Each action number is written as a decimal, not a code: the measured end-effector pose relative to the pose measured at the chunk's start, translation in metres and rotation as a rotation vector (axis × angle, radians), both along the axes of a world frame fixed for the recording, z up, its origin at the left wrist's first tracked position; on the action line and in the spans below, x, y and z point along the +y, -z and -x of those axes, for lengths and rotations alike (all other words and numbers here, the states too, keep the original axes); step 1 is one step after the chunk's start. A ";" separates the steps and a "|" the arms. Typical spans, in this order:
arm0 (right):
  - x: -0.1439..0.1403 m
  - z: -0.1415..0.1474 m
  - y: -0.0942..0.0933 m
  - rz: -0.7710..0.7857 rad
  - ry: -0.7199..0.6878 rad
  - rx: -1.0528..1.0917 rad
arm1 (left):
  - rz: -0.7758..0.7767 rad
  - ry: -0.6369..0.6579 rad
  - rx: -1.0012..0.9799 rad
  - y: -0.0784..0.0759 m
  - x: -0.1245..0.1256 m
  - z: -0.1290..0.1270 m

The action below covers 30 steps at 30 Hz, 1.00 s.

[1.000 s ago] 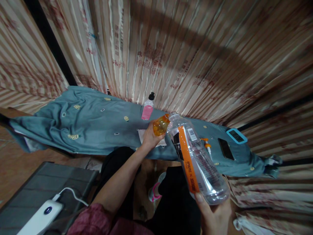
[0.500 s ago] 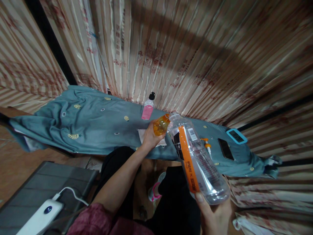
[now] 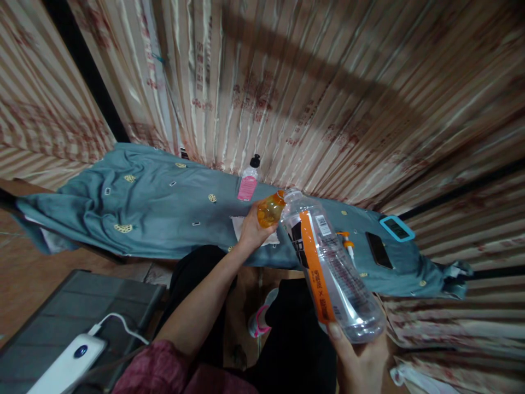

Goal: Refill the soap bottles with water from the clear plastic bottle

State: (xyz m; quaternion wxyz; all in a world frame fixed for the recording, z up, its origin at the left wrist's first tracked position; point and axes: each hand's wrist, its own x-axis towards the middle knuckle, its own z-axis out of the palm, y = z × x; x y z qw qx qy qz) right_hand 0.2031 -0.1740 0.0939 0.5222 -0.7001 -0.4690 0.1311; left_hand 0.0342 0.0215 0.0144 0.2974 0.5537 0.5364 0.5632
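Orange, see-through plastic makes the small bottle (image 3: 270, 210) in the left hand (image 3: 252, 227), whose fingers are curled around it. The right hand (image 3: 361, 355) has hold of a big clear bottle (image 3: 340, 279) by its bottom end. Its thumb lies on the side; most of its other fingers are hidden, so I cannot tell how far they bend. The big bottle leans, with its neck right by the neck of the small one. I cannot tell if the rims touch. Almost nothing is different from a second ago: both hands and both bottles stay put. That seems to mean the necks are being kept lined up. Under them is a blue-green cloth (image 3: 159, 219), with a pink-label bottle (image 3: 247, 186) and an orange pump (image 3: 346, 242) on it.
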 end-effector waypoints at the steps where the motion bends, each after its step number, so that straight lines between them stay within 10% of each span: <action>1: 0.000 0.000 0.000 -0.001 -0.003 0.000 | -0.003 -0.004 0.000 0.000 0.000 0.000; 30: 0.000 -0.001 0.002 -0.015 0.000 -0.006 | -0.011 0.013 -0.017 0.001 0.001 0.001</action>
